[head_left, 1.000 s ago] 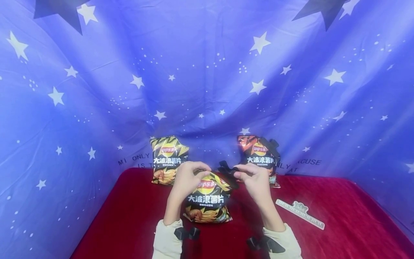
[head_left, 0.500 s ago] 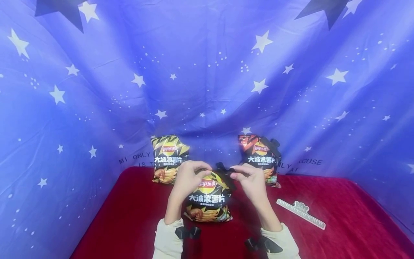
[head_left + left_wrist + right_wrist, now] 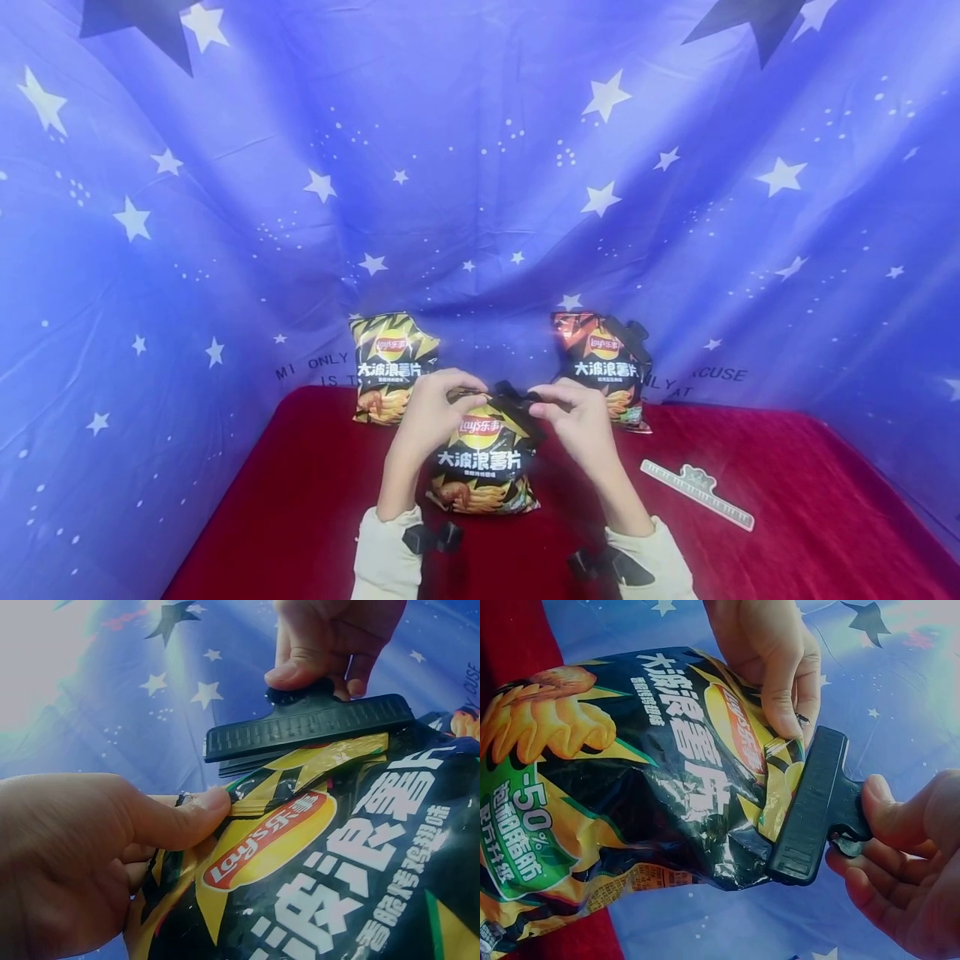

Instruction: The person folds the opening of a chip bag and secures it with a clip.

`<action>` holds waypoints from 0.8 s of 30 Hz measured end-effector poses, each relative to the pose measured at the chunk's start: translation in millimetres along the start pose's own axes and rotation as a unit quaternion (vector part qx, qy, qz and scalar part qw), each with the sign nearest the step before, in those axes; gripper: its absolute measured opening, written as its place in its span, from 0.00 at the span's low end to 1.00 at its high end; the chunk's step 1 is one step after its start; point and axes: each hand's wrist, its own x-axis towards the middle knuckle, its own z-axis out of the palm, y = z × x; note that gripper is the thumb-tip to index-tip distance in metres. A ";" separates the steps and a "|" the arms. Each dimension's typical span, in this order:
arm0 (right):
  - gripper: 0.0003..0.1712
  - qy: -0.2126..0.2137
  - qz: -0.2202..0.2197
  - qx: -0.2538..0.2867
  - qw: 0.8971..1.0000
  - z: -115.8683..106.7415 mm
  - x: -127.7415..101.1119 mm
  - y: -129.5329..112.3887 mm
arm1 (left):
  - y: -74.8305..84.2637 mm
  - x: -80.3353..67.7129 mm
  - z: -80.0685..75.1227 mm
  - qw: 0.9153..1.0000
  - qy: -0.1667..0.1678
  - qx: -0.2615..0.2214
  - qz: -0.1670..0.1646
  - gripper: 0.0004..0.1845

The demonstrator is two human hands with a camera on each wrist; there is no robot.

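right hand (image 3: pixel 579 419) is moving the pinched black clip (image 3: pixel 517 406) leftward onto the chip bag (image 3: pixel 483 457) top, left hand (image 3: pixel 431 414) pinching the fold.

The held chip bag (image 3: pixel 483 454) reads "Lay's 乐事" and "大波浪薯片" (with "-50%" on its green corner, in the right wrist view). The backdrop cloth (image 3: pixel 480 208) shows "MI ONLY" and "CUSE".
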 end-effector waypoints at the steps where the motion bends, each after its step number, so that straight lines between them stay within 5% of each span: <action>1: 0.11 -0.001 -0.003 -0.006 1.000 0.2 0.1 0.4 | -0.1 -0.1 -0.6 1.000 -0.002 -0.001 0.001 0.06; 24: 0.13 0.003 -0.051 -0.076 0.996 3.1 -2.4 -8.1 | 2.8 -1.4 -0.2 1.000 0.002 0.003 0.012 0.07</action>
